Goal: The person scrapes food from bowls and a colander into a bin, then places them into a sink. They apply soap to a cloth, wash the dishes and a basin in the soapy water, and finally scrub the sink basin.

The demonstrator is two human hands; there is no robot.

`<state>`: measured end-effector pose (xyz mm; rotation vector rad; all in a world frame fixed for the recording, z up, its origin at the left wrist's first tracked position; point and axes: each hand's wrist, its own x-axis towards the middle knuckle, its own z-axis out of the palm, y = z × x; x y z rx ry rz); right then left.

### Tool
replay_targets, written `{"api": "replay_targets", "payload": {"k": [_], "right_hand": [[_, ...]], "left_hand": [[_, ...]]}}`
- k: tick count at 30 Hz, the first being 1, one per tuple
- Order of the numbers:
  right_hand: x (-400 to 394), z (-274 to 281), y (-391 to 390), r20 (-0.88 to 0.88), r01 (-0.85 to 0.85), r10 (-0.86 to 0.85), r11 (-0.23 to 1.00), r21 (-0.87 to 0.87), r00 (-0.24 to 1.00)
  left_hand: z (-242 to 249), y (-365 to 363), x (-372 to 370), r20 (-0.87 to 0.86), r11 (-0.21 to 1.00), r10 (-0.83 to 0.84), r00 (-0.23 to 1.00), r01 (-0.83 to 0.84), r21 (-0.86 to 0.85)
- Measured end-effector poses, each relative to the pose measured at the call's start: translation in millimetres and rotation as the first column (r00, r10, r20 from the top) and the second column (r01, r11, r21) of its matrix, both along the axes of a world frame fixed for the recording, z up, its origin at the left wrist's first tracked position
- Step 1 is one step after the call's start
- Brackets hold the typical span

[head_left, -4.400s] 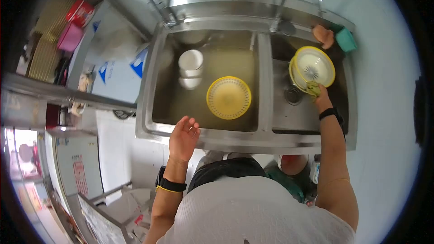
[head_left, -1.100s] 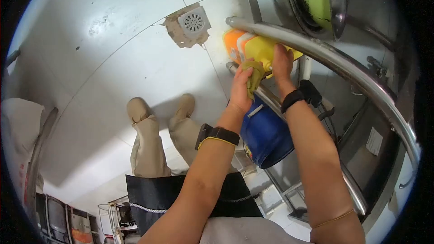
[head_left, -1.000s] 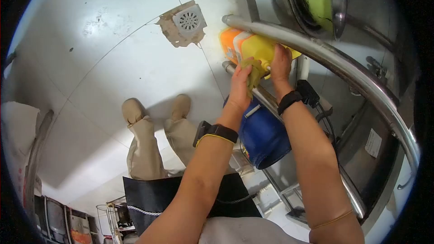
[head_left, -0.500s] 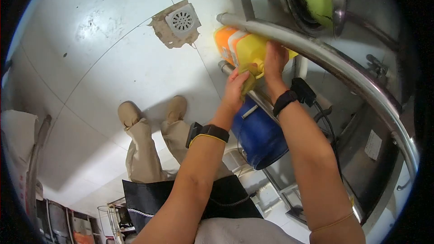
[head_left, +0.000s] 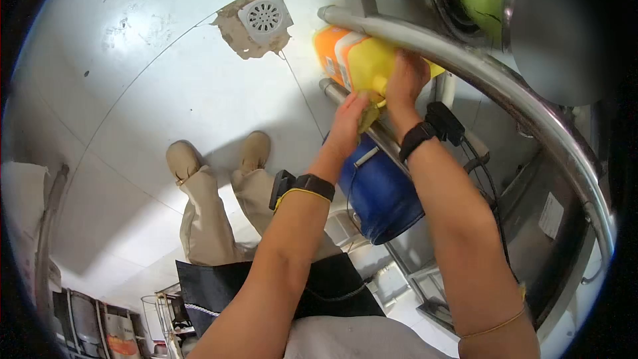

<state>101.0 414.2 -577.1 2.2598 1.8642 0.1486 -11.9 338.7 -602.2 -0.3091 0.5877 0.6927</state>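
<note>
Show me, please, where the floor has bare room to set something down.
Bare floor tiles lie between the floor drain and the tan shoes, and, lightly stained, on the picture's left of the drain. It is crowded around the yellow-orange jug: left hand, right hand, cloth, steel pipe, blue bucket.

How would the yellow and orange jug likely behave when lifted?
The jug probably feels fairly stiff, given its smooth, moulded-looking sides. Its bulk suggests it could be heavy if full, though its fill level is unclear.

The jug is yellow and orange, banded white, the container blue, the cloth yellow-green.
</note>
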Motion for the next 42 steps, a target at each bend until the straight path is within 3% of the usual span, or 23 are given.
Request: {"api": "replay_targets", "payload": {"k": [4, 7, 10, 11, 12, 14, 15, 16, 17, 18, 21, 23, 24, 25, 27, 29, 31, 32, 33, 35, 37, 41, 42], "right_hand": [[6, -10, -6, -0.099, 0.06, -0.048, 0.99, 0.129, 0.994], [17, -11, -6, -0.047, 0.013, -0.01, 0.998, 0.064, 0.999], [7, 2, 9, 0.009, 0.065, -0.064, 0.982, -0.178, 0.998], [-12, 17, 8, -0.331, 0.297, -0.255, 0.951, 0.084, 0.909], [-30, 30, 3, -0.665, 0.57, -0.297, 0.787, 0.235, 0.685], [-73, 42, -21, -0.848, 0.758, -0.306, 0.633, 0.159, 0.433], [-101, 60, -32, -0.953, 0.828, -0.295, 0.515, -0.223, -0.073], [-129, 83, -45, -0.8, 0.679, -0.209, 0.435, -0.591, -0.563], [-149, 124, -54, -0.314, 0.209, -0.031, 0.683, -0.7, -0.949], [-174, 158, -52, -0.114, 0.09, 0.006, 0.656, -0.75, -0.993], [-215, 232, -53, -0.237, 0.178, 0.013, 0.699, -0.693, -0.971], [-227, 277, -58, -0.528, 0.35, -0.057, 0.689, -0.635, -0.847], [-237, 305, -58, -0.653, 0.411, -0.048, 0.741, -0.53, -0.756], [-245, 336, -61, -0.768, 0.467, -0.024, 0.782, -0.413, -0.64], [-243, 403, -68, -0.987, 0.412, 0.071, 0.911, 0.004, -0.146], [-232, 477, -87, -0.986, 0.41, 0.166, 0.897, 0.163, 0.029], [-203, 540, -104, -0.894, 0.353, 0.372, 0.825, 0.441, 0.249], [-186, 568, -115, -0.881, 0.413, 0.381, 0.781, 0.469, 0.279], [-179, 600, -116, -0.811, 0.377, 0.39, 0.739, 0.559, 0.436], [-131, 639, -142, -0.822, 0.604, 0.439, 0.562, 0.566, 0.362], [-73, 659, -178, -0.869, 0.717, 0.435, 0.526, 0.457, 0.235], [-31, 649, -237, -0.872, 0.84, 0.431, 0.364, 0.402, 0.231], [-16, 645, -251, -0.858, 0.775, 0.325, 0.382, 0.503, 0.397]], "left_hand": [[9, 8, -8, 0.008, 0.998, 0.047, 0.999, -0.046, -0.034], [16, 17, -27, -0.031, 0.997, 0.052, 0.998, -0.051, 0.055], [36, 31, -60, -0.024, 0.993, 0.083, 0.996, -0.08, 0.086], [47, 35, -75, -0.004, 0.992, 0.118, 0.993, -0.118, 0.034], [64, 41, -91, 0.024, 0.988, 0.151, 0.988, -0.152, 0.033], [103, 50, -121, 0.061, 0.986, 0.165, 0.984, -0.166, 0.023], [123, 54, -136, 0.107, 0.979, 0.201, 0.974, -0.201, -0.013], [141, 55, -152, 0.092, 0.979, 0.203, 0.975, -0.202, -0.023], [159, 55, -167, 0.066, 0.982, 0.185, 0.981, -0.186, 0.012], [177, 54, -180, -0.041, 0.99, 0.14, 0.989, -0.138, 0.037], [258, 62, -208, -0.195, 0.98, 0.045, 0.98, -0.005, 0.199], [311, 61, -215, -0.495, 0.931, 0.087, 0.865, 0.106, 0.349], [335, 61, -220, -0.496, 0.913, 0.093, 0.863, 0.125, 0.389], [363, 57, -222, -0.487, 0.892, 0.089, 0.869, 0.148, 0.427], [426, 51, -203, -0.545, 0.888, 0.151, 0.825, 0.129, 0.441], [501, 43, -177, -0.535, 0.829, 0.127, 0.835, 0.207, 0.52], [575, 25, -145, -0.364, 0.767, 0.075, 0.928, 0.18, 0.616], [606, 12, -125, -0.298, 0.716, 0.019, 0.954, 0.195, 0.67], [638, 5, -122, -0.235, 0.665, -0.022, 0.972, 0.19, 0.723], [667, -35, -77, -0.07, 0.579, -0.146, 0.987, 0.143, 0.803], [689, -70, -25, -0.083, 0.548, -0.301, 0.95, 0.243, 0.801], [675, -89, 83, -0.218, 0.455, -0.471, 0.855, 0.447, 0.77], [670, -102, 102, -0.232, 0.436, -0.477, 0.848, 0.457, 0.775]]}}
